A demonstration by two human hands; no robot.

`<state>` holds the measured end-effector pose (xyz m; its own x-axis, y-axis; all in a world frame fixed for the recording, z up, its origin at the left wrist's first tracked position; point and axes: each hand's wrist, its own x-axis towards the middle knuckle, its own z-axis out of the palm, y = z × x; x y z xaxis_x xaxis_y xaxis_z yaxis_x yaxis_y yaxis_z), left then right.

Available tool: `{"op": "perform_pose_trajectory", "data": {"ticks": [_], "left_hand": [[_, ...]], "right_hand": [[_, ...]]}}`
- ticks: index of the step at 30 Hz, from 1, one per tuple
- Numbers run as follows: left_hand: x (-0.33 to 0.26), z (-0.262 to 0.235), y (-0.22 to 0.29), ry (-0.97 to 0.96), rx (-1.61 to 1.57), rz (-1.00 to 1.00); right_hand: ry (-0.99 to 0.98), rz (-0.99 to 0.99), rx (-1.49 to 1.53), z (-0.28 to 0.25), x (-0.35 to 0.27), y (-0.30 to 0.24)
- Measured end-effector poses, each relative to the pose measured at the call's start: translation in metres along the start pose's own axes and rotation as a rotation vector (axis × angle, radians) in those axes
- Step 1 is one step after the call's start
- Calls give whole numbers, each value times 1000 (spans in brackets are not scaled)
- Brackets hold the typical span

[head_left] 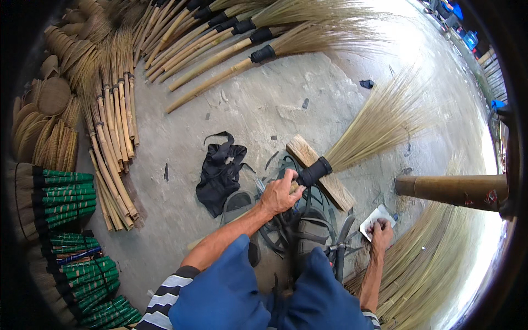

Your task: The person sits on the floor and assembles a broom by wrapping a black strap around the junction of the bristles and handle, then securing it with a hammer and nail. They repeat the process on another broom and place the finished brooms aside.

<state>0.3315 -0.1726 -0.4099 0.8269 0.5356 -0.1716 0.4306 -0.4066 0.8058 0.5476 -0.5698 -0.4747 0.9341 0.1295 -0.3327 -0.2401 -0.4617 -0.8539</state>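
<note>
A grass broom (pixel 379 124) lies with its straw fanned out to the upper right. Its black-wrapped neck (pixel 314 171) rests across a wooden block (pixel 330 181). My left hand (pixel 281 192) is closed round the broom's handle, just below the wrapping. Over at the right, my right hand (pixel 380 232) has its fingers curled together at a small white sheet or shallow tray (pixel 386 213) on the ground. What those fingers pinch, if anything, is too small to make out. Dark strips and a pair of pliers or shears (pixel 342 247) lie between my feet and that hand.
Finished brooms (pixel 220 82) lie in a row at the far side. Green-handled bundles (pixel 71 192) and bamboo-handled brooms (pixel 113 137) fill the left. A black cloth (pixel 220 179) lies by my sandals. A bamboo post (pixel 451 190) and loose straw (pixel 423 269) stand and lie at the right.
</note>
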Motion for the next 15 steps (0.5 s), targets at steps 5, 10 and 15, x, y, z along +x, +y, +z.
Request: {"op": "perform_pose_trajectory", "data": {"ticks": [5,10,15], "left_hand": [[1,4,-5,-6,47,6],[0,6,-7,32,46,42],[-1,5,-4,39,54,35]], "right_hand": [[-239,-166,20,69,-45,-66],[-430,-242,112,159,-89,-122],[-500,-183,202,206,-102,-143]]}}
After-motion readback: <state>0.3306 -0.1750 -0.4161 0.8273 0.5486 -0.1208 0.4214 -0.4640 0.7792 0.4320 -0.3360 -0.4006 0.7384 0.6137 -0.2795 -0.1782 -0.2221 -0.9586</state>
